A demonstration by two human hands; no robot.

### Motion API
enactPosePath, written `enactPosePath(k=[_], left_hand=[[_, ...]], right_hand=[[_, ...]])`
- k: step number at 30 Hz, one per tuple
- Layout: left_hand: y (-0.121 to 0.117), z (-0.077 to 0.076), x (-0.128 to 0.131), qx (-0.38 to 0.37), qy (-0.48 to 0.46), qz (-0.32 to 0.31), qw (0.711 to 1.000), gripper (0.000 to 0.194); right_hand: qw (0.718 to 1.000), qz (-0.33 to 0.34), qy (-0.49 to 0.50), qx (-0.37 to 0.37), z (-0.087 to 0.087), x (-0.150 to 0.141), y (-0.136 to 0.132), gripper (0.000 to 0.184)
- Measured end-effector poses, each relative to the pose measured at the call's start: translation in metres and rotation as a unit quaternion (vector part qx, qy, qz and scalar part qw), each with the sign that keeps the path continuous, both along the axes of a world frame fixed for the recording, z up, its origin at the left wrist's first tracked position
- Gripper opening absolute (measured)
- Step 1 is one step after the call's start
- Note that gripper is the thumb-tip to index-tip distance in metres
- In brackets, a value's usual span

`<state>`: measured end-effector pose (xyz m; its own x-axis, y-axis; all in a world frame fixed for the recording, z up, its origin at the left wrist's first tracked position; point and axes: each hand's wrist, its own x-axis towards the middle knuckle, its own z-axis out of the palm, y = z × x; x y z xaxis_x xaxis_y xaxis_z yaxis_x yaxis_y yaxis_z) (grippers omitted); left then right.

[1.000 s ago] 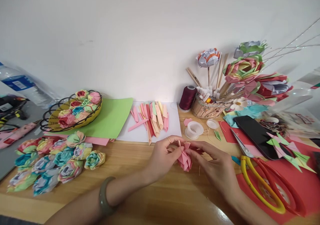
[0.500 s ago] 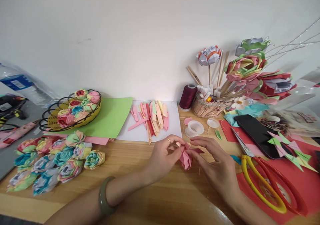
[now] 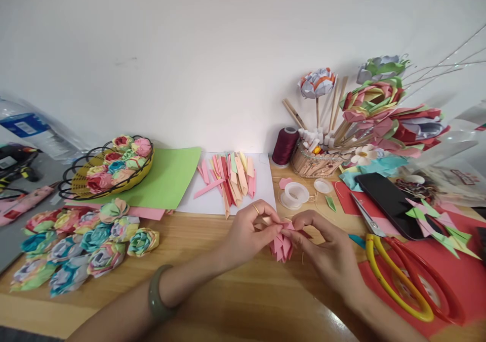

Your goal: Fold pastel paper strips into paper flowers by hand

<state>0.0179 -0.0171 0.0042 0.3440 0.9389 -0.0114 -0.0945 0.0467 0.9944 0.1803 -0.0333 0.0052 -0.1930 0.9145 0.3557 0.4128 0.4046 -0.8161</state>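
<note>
My left hand [image 3: 246, 233] and my right hand [image 3: 326, 251] meet over the wooden table [image 3: 235, 301] and both pinch a small pink folded paper flower piece [image 3: 281, 245]. The fingers of each hand are closed on its top edge. A green bangle sits on my left wrist. Just behind the hands lies a heap of folded pink, red and yellow paper strips [image 3: 230, 177] on a white sheet [image 3: 261, 193].
Several finished paper roses [image 3: 79, 246] lie at the left, more in a yellow basket [image 3: 110, 167] on green paper. Spools of clear thread [image 3: 296, 195], a maroon thread spool, a basket of paper flowers on sticks, a phone [image 3: 391, 205] and yellow-red scissors [image 3: 402, 276] crowd the right.
My right fingers have moved in from a spread pose and closed on the pink piece beside my left fingers. The piece has hardly shifted.
</note>
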Motion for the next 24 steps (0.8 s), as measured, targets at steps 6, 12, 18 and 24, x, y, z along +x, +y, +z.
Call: enactPosePath(k=[6,12,18,24], left_hand=[[0.013,0.006,-0.011,-0.051,0.028,-0.092,0.994,0.021],[0.016,0.006,-0.011,-0.071,0.056,-0.095,0.991,0.025],[0.021,0.007,-0.014,-0.128,0.075,-0.131,0.98,0.021],[0.025,-0.006,-0.015,-0.148,0.087,-0.093,0.981,0.02]], right_hand=[[0.986,0.074,0.073,-0.132,0.001,0.002,0.004,0.012],[0.942,0.101,0.143,-0.287,-0.003,0.003,0.01,0.019],[0.909,0.118,0.174,-0.361,-0.001,0.001,0.016,0.023],[0.912,0.117,0.147,-0.366,-0.008,0.002,0.019,0.026]])
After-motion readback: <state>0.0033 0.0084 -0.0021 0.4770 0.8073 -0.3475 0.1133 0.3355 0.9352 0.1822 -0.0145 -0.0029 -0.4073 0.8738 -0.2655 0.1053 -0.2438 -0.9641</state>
